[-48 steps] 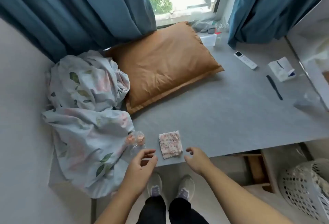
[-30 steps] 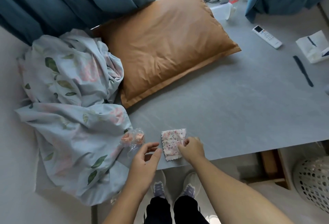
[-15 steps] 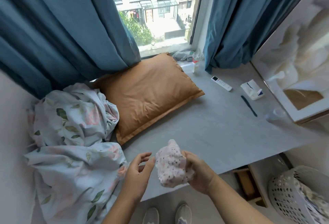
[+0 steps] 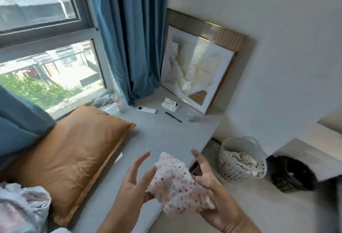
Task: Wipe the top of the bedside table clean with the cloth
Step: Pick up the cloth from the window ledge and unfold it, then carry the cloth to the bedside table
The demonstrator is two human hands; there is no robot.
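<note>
While both hands were raised in front of the chest, the cloth (image 4: 177,182) (white with small pink and dark dots, bunched into a loose wad) sat between them in the air, above the near edge of the grey window ledge (image 4: 162,133). The left hand (image 4: 133,182) had its fingers spread and pointing upward, its thumb side touching the wad's left edge. The right hand (image 4: 212,190) cupped the cloth from below and from the right, fingers fanned out, the fabric lying across its palm; neither grip was pressed together.

On the ledge lay an orange-brown pillow (image 4: 74,151) to the left, with a floral sheet (image 4: 20,207) at the lower left corner. Farther back were a white remote control (image 4: 146,110), a tissue pack (image 4: 169,104) and a thin dark stick (image 4: 173,117), near a framed picture (image 4: 198,73) leaning on the wall. A perforated white basket (image 4: 240,160) stood on the floor beside a dark basket (image 4: 292,175). Teal curtains (image 4: 129,34) hung at the window (image 4: 46,47).
</note>
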